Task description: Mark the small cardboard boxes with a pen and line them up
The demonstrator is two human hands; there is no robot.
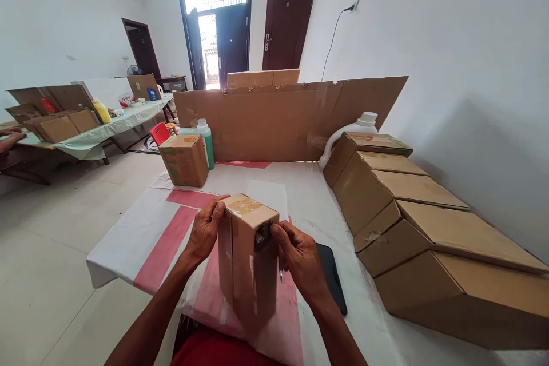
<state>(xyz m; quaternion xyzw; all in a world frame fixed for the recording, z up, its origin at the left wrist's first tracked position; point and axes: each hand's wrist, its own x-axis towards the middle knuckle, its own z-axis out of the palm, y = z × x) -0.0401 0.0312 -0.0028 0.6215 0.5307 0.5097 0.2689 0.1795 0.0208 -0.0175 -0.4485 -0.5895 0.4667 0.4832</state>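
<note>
At the lower centre of the frame a tall cardboard box [247,257] stands on the desk [309,189], taped flaps on top. The left hand [205,230] presses its left side, grip closed on it, thumb over the top edge. The right hand [300,257] clasps its right side, beside a dark tablet [332,280].

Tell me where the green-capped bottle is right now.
In the head view, the green-capped bottle stands at the table's far left, just behind the small cardboard box and in front of the upright cardboard sheet, well beyond the box both hands hold.
</note>
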